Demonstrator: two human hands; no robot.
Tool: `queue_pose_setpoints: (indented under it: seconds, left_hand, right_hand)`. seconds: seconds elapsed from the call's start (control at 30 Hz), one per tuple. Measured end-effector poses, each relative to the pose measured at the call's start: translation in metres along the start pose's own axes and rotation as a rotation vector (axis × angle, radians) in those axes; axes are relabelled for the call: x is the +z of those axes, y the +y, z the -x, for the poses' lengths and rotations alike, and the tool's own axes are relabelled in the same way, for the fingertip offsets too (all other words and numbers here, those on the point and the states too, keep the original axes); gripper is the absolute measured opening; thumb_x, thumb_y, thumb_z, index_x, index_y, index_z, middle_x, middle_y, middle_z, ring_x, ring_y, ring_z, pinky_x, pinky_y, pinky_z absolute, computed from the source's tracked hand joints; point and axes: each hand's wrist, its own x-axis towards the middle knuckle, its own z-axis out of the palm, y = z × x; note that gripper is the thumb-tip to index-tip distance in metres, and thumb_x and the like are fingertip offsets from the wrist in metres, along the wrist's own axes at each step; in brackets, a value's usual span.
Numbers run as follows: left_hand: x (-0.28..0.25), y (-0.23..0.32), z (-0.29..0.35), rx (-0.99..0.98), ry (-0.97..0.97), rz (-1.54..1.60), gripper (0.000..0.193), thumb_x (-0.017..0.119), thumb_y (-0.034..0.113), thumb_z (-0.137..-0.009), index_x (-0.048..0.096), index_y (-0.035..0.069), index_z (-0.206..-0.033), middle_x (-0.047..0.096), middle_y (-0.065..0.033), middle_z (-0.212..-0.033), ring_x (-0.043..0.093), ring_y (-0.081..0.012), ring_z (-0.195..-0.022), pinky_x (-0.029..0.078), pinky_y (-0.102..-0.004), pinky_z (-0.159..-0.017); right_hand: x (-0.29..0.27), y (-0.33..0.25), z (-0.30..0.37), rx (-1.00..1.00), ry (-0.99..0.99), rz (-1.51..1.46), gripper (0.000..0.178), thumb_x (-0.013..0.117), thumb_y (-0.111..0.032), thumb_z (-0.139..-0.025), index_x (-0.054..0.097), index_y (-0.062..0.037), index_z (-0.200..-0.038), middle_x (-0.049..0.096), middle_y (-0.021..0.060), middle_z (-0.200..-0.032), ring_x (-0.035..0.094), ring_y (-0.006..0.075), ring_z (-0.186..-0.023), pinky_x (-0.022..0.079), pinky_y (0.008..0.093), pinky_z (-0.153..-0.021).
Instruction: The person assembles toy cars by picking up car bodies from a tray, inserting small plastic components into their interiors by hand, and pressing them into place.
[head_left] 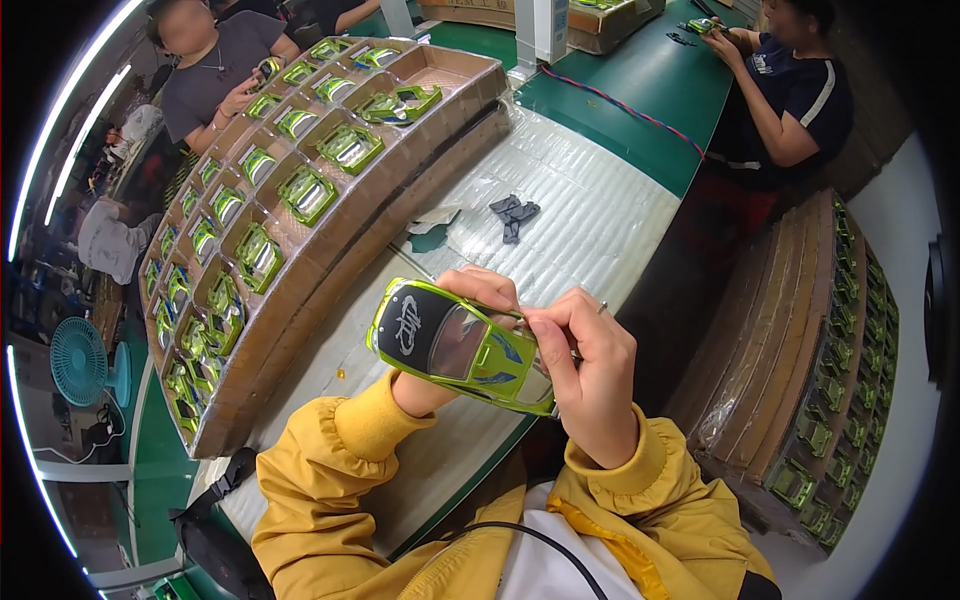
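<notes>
A lime-green toy car body (485,362), with a black patterned panel, a clear window and blue markings, is tilted in front of me above the table. My left hand (482,287) is closed around it from beneath and along its far edge. At the car body's right part, my right hand (592,365) is closed, thumb and forefinger pinched together by the far side edge. Whatever lies between those fingertips is too small and covered to make out. Beyond my hands, several dark grey pieces (514,215) lie in a small heap.
A cardboard tray (330,270) with compartments of green car bodies runs along the left. Stacked trays (770,350) stand at the right. A teal fan (80,360) is far left. Two co-workers, one person (215,75) at upper left and another person (795,110) at upper right, handle parts.
</notes>
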Motion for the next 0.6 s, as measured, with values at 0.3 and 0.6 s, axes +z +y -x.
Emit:
queue_pose_setpoints:
  seconds: [0.3,0.6]
  left_hand:
    - [-0.0086,0.0006,-0.0008,-0.169,-0.080,0.339,0.018,0.060,-0.001,-0.075,0.053,0.005,-0.090,0.052,-0.0088,-0.091,0.052,-0.0159,-0.084,0.045,-0.0282,-0.076]
    - [-0.0091,-0.0025,-0.0020,-0.133,-0.107,0.336,0.019,0.063,-0.003,-0.071,0.058,0.005,-0.088,0.056,-0.0091,-0.087,0.054,-0.0176,-0.086,0.044,-0.0286,-0.075]
  right_hand:
    - [-0.0017,-0.0043,0.0022,-0.108,0.056,0.015,0.002,0.056,-0.003,-0.079,0.055,-0.0025,-0.080,0.051,0.0086,-0.066,0.053,0.0228,-0.057,0.042,0.0278,-0.050]
    - [-0.0023,-0.0027,0.0071,-0.090,0.081,-0.055,0.005,0.056,-0.005,-0.080,0.056,-0.0032,-0.084,0.053,0.0064,-0.068,0.054,0.0160,-0.055,0.042,0.0246,-0.047]
